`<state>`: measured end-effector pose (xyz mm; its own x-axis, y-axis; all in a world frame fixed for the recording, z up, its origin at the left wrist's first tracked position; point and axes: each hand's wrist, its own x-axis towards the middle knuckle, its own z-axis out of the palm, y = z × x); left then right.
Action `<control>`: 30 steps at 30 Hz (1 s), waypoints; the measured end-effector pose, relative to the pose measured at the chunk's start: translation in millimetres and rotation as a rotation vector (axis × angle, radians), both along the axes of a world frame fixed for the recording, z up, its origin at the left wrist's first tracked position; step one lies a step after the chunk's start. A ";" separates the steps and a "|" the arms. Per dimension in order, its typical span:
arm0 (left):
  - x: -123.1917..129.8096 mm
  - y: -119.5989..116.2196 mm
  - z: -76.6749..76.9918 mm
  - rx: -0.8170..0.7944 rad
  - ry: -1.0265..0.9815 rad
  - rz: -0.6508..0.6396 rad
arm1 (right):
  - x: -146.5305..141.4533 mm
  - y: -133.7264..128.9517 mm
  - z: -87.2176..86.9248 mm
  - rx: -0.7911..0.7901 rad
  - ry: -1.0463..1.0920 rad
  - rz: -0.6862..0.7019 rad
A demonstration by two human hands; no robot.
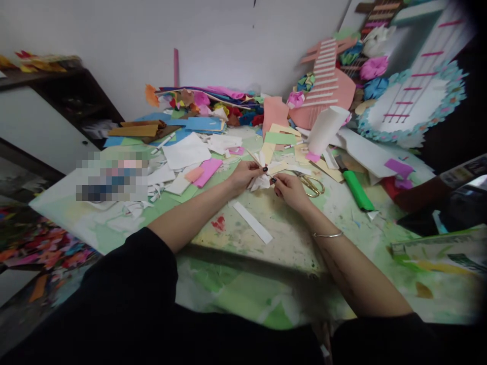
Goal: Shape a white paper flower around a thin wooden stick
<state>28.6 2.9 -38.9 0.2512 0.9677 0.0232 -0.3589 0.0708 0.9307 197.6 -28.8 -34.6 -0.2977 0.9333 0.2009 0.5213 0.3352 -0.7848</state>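
Observation:
Over the middle of the table, a gathered white paper flower (259, 183) with a thin stick (252, 157) is between my two hands. My left hand (246, 176) is closed around it, with thumb and fingers pinched at the stick. From the other side, my right hand (291, 191) pinches at the flower's right edge by the stick's lower end; the exact contact is too small to make out. A flat white paper strip (253, 223) lies on the table in front of my hands. Gold-handled scissors (312, 185) rest just beyond my right hand.
White paper sheets (186, 151) and scraps cover the table's left side. To the right lie a green-handled tool (357, 190) and a green-and-white box (437, 248). A white paper roll (327, 129) stands at the back, near paper guitar decorations (327, 91). Colourful paper flowers (201, 101) line the wall.

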 end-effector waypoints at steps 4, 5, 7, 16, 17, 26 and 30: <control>1.3 -1.0 -0.8 -0.017 0.051 0.025 | 1.6 1.2 -0.4 0.076 -0.053 -0.018; 1.5 -1.4 -0.9 -0.016 0.039 0.029 | 1.6 1.0 -0.4 0.079 -0.059 -0.020; 1.9 -2.1 -1.4 -0.010 0.004 0.031 | 1.4 0.2 -0.4 0.081 -0.071 -0.027; -0.6 -1.3 -6.1 0.045 -0.049 0.024 | 0.2 -2.4 -2.1 0.103 -0.083 -0.033; -0.9 -0.7 -6.7 0.053 -0.049 0.021 | 0.1 -2.6 -2.2 0.107 -0.084 -0.035; -4.0 2.2 -10.3 0.063 -0.040 -0.008 | 0.9 -3.3 -1.3 0.166 -0.071 -0.038; -4.5 1.5 -9.3 0.038 -0.031 -0.006 | 2.4 -2.0 -4.2 0.194 -0.045 -0.042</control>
